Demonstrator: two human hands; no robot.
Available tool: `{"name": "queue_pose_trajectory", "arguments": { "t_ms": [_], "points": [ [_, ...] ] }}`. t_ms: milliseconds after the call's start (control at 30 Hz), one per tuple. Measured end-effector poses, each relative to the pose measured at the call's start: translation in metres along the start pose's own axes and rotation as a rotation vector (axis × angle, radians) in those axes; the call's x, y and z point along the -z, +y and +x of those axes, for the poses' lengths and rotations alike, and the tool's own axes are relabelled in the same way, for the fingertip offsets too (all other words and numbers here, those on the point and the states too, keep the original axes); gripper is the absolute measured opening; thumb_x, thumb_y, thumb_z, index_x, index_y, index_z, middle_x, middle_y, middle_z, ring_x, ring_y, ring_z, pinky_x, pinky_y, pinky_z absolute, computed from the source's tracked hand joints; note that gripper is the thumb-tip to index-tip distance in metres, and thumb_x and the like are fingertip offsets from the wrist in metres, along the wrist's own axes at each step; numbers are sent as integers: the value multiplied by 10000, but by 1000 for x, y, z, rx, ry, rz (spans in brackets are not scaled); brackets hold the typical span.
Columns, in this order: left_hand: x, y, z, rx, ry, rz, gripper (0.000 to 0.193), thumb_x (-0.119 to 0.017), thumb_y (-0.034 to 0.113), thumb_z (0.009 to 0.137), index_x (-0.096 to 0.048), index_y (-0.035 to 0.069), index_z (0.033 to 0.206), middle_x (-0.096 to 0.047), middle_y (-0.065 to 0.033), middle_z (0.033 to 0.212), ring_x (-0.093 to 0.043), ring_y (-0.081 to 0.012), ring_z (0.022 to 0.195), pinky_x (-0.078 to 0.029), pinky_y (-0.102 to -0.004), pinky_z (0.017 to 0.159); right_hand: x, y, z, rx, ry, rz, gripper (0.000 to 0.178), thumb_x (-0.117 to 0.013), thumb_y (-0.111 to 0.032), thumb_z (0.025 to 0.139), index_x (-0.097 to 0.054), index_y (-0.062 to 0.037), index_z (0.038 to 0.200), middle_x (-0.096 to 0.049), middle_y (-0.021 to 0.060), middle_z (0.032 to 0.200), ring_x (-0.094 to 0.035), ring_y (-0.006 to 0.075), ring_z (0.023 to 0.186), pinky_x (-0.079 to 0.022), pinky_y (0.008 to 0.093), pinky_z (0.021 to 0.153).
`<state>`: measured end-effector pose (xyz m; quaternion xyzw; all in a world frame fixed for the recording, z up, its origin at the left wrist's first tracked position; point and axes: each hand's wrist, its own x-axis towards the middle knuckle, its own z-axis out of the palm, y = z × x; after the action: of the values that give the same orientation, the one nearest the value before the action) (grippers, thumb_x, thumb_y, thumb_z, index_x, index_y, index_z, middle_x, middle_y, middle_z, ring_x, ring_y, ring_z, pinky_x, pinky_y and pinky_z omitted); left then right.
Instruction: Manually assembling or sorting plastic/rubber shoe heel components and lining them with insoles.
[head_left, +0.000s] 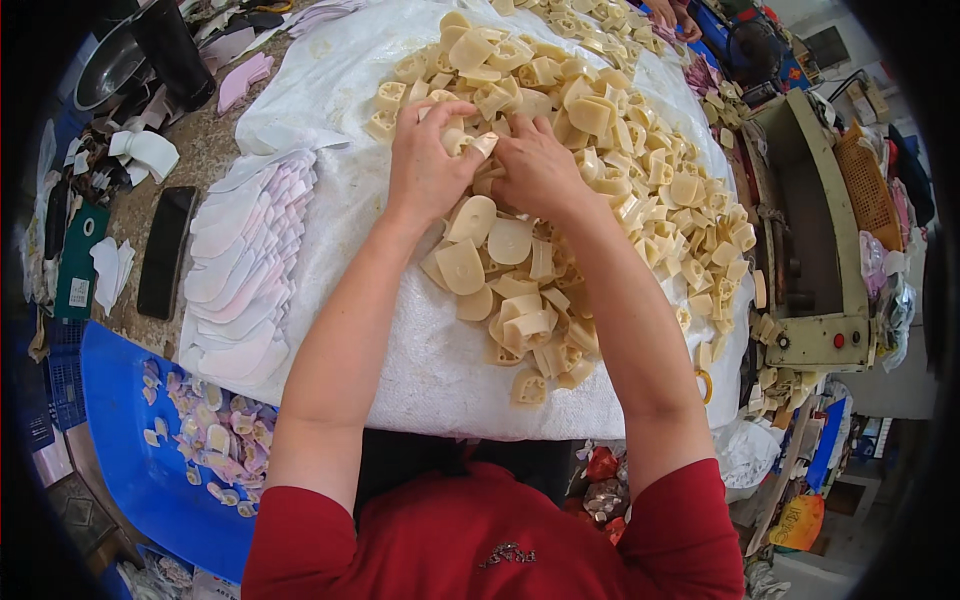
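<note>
Blocks (592, 114) lie heaped on a big white sheet (350, 225), maybe to keep them clean. They are under and around the left hand (435, 155) and the right hand (540, 165), likely for easy reach. Low to the hands' left, a blue tray (115, 405) has sides that may stop spills. Nearer their left, pale flaps (245, 275) overlap, perhaps for easy picking. Both hands bend their fingers over blocks; I can't tell if either grips one.
</note>
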<state>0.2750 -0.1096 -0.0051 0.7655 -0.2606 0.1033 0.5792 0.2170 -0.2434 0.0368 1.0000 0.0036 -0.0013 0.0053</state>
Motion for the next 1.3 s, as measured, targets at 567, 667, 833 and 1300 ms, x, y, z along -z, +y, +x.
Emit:
{"name": "queue_pose_trajectory", "arguments": {
  "t_ms": [567, 667, 833, 1300],
  "points": [
    [0, 45, -8, 501, -350, -1086, 354, -401, 286, 935, -575, 32, 1108, -590, -71, 965, -579, -128, 790, -500, -266, 669, 62, 35, -68, -108, 207, 124, 194, -531, 4, 728, -595, -67, 897, -566, 145, 948, -529, 335, 981, -444, 421, 829],
    [-4, 72, -7, 388, -554, -1004, 333, -408, 196, 919, -551, 23, 1166, -585, -83, 1046, -581, -128, 853, -506, -257, 731, 72, 49, -91, -155, 253, 109, 242, -532, -1, 726, -610, -80, 940, -563, 129, 1031, -470, 330, 1055, -404, 420, 910],
    [-21, 91, -7, 355, -717, -1103, 354, -355, 28, 917, -470, 11, 1251, -543, -93, 1158, -565, -150, 1002, -453, -275, 910, 77, 42, -117, -154, 423, 45, 519, -534, 24, 688, -586, -130, 1181, -534, 124, 1181, -436, 332, 1139, -373, 409, 981],
    [14, 90, -34, -229, -571, -124, 363, -584, 147, 794, -574, 87, 1152, -536, -164, 1119, -526, -289, 1074, -405, -366, 933, 37, 7, -191, -64, 371, 545, 517, -561, 62, 621, -584, -54, 1125, -539, 111, 1142, -476, 309, 1071, -383, 399, 954]
  ]
}}
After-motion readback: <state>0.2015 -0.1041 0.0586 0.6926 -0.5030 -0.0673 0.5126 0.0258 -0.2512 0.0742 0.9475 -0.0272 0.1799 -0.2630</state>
